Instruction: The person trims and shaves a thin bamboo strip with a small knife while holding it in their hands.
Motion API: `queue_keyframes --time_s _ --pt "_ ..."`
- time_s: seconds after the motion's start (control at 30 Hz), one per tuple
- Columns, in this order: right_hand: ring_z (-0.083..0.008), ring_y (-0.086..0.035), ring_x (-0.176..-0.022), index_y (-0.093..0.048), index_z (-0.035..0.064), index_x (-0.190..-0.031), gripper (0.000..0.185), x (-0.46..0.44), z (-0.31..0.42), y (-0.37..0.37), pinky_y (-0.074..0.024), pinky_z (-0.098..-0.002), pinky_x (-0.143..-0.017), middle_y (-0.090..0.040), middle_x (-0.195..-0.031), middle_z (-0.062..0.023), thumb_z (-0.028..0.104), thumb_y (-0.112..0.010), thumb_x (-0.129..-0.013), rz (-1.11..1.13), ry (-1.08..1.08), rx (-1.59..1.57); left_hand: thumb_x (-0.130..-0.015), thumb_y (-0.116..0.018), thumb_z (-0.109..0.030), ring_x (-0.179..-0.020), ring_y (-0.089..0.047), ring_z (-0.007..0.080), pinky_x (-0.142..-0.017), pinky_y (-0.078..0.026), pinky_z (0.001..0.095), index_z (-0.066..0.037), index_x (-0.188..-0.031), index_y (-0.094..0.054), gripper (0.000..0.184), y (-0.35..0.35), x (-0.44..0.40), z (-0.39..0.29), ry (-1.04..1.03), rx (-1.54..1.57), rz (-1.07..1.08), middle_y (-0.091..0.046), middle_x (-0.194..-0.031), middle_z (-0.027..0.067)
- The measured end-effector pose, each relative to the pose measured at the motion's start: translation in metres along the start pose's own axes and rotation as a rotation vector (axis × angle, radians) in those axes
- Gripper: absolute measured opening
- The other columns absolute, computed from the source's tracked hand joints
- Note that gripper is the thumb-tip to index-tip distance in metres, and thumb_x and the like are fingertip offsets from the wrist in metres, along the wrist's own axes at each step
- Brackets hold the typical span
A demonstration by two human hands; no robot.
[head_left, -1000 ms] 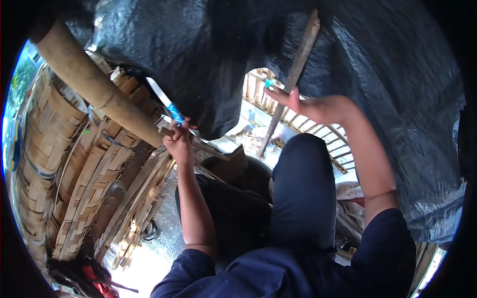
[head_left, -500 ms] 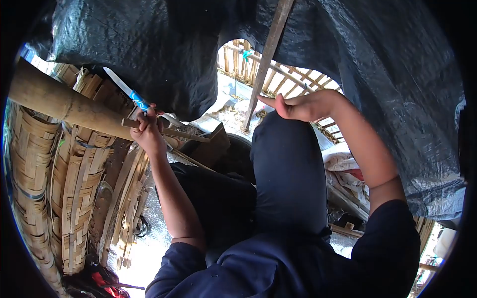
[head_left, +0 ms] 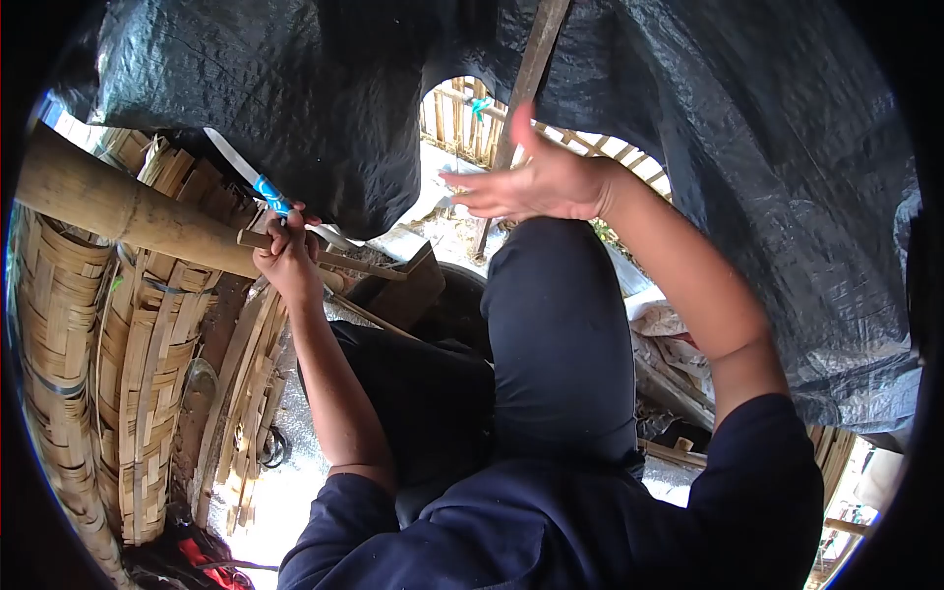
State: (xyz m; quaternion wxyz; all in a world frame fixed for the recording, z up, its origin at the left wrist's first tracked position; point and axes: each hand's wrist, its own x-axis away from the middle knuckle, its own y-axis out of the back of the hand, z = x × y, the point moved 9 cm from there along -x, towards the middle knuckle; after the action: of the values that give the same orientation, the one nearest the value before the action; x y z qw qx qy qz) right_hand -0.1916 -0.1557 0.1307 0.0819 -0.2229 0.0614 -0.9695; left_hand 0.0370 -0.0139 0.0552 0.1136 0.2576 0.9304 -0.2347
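Note:
My left hand [head_left: 287, 254] is closed around a knife [head_left: 246, 172] with a blue and white handle, its blade pointing up and to the left. The same hand also grips a thin wooden strip [head_left: 354, 265], which crosses under the fingers and runs right. My right hand [head_left: 531, 185] is held above my raised knee [head_left: 560, 295], thumb up and fingers stretched out, with nothing in it. Behind its thumb and palm stands a long wooden pole [head_left: 531, 74], slanting down from the top.
Black plastic sheeting [head_left: 265, 108] hangs ahead and to the right. A thick bamboo pole [head_left: 147, 214] crosses the left, above woven bamboo panels [head_left: 64, 315]. A dark round container [head_left: 462, 300] sits beyond my knees. A slatted bamboo fence [head_left: 457, 123] shows through the gap.
My right hand has moved left, and its fingers and thumb have spread apart. My left hand, with the knife and strip, shifted left and down in view, then stayed nearly still.

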Motion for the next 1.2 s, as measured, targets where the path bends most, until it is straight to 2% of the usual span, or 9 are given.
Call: queue_keyframes --time_s 0.1,0.3,0.5,0.63,0.7,0.9,1.0,1.1,1.2 --pt "-0.0436 -0.007 -0.141 -0.003 0.0147 -0.15 0.124 -0.007 0.039 0.001 0.0009 -0.063 -0.107 -0.002 -0.153 -0.026 0.096 -0.005 -0.057 0.191 0.408 -0.69 -0.091 -0.057 0.0 -0.068 -0.061 0.0114 -0.038 -0.032 0.0183 -0.012 -0.064 -0.031 0.039 -0.006 0.004 -0.006 -0.027 -0.01 0.024 -0.062 -0.092 0.0092" --pt "-0.0448 -0.012 -0.14 -0.002 0.009 -0.15 0.119 -0.022 0.096 -0.016 -0.0084 -0.0622 -0.108 -0.005 -0.152 -0.0283 0.092 -0.011 -0.065 0.15 0.689 -0.773 -0.089 -0.059 0.0 -0.068 -0.065 0.0153 -0.037 -0.037 0.0194 -0.011 -0.062 -0.032 0.039 -0.019 0.02 -0.008 0.015 -0.009 0.075 -0.062 -0.091 0.0112" --pt "-0.0385 -0.005 -0.143 -0.03 0.0027 -0.144 0.092 -0.065 0.03 -0.011 0.0015 -0.0572 -0.11 -0.013 -0.152 -0.0256 0.074 -0.015 -0.087 -0.441 0.611 -0.546 -0.088 -0.057 0.005 -0.068 -0.065 0.0137 -0.037 -0.037 0.0188 -0.01 -0.062 -0.03 0.04 -0.05 0.037 -0.012 0.03 -0.001 0.208 -0.062 -0.091 0.0125" --pt "-0.0185 -0.048 -0.117 -0.05 0.0019 -0.131 0.058 -0.093 0.004 -0.015 -0.0274 -0.0352 -0.105 -0.059 -0.113 -0.0119 0.048 -0.04 -0.097 -0.497 0.467 -0.164 -0.086 -0.058 0.009 -0.067 -0.065 0.0127 -0.037 -0.037 0.0196 -0.009 -0.06 -0.028 0.043 -0.064 0.043 -0.009 0.048 -0.001 0.273 -0.062 -0.092 0.0128" --pt "-0.0066 -0.053 -0.094 -0.064 -0.0004 -0.111 0.038 -0.095 0.006 -0.013 -0.0416 -0.0247 -0.084 -0.06 -0.093 -0.0018 0.033 -0.056 -0.094 -0.662 0.548 0.034 -0.084 -0.056 0.013 -0.06 -0.059 0.0089 -0.037 -0.037 0.0195 -0.008 -0.059 -0.026 0.044 -0.065 0.043 -0.007 0.01 0.025 0.322 -0.062 -0.092 0.0122" --pt "-0.0134 -0.059 -0.097 -0.066 -0.0001 -0.104 0.033 -0.107 0.016 -0.013 -0.0438 -0.0308 -0.09 -0.067 -0.091 -0.0078 0.03 -0.058 -0.093 -0.705 0.759 0.042 -0.083 -0.054 0.012 -0.05 -0.045 0.0057 -0.04 -0.038 0.0207 -0.007 -0.064 -0.032 0.035 -0.061 0.042 0.002 0.115 -0.063 0.28 -0.059 -0.09 0.0092" --pt "-0.0092 -0.059 -0.095 -0.055 -0.0055 -0.12 0.043 -0.099 0.002 0.005 -0.0456 -0.0239 -0.084 -0.065 -0.111 -0.0128 0.029 -0.055 -0.096 -0.836 0.7 -0.222 -0.079 -0.058 0.016 -0.104 -0.058 0.0165 -0.077 -0.046 0.0227 -0.008 -0.062 -0.026 0.043 -0.067 0.034 -0.022 -0.097 -0.069 0.289 -0.054 -0.118 0.0145" --pt "-0.0127 -0.063 -0.089 -0.058 -0.0044 -0.11 0.033 -0.098 -0.018 0.026 -0.0496 -0.0267 -0.078 -0.066 -0.099 -0.0114 0.025 -0.05 -0.097 -0.996 0.606 -0.252 -0.083 -0.063 0.003 -0.094 -0.058 0.0146 -0.074 -0.046 0.0241 -0.009 -0.061 -0.031 0.04 -0.049 0.026 -0.023 -0.106 -0.097 0.25 -0.054 -0.119 0.0144" --pt "-0.013 -0.06 -0.067 -0.056 -0.0019 -0.105 0.026 -0.111 -0.05 0.032 -0.0501 -0.0271 -0.062 -0.062 -0.081 -0.0075 0.021 -0.045 -0.098 -1.054 0.455 -0.333 -0.087 -0.065 -0.02 -0.073 -0.046 0.0057 -0.062 -0.037 0.0199 0.0 -0.101 -0.056 0.026 -0.032 0.023 -0.015 0.018 0.001 0.247 -0.055 -0.097 0.0044"
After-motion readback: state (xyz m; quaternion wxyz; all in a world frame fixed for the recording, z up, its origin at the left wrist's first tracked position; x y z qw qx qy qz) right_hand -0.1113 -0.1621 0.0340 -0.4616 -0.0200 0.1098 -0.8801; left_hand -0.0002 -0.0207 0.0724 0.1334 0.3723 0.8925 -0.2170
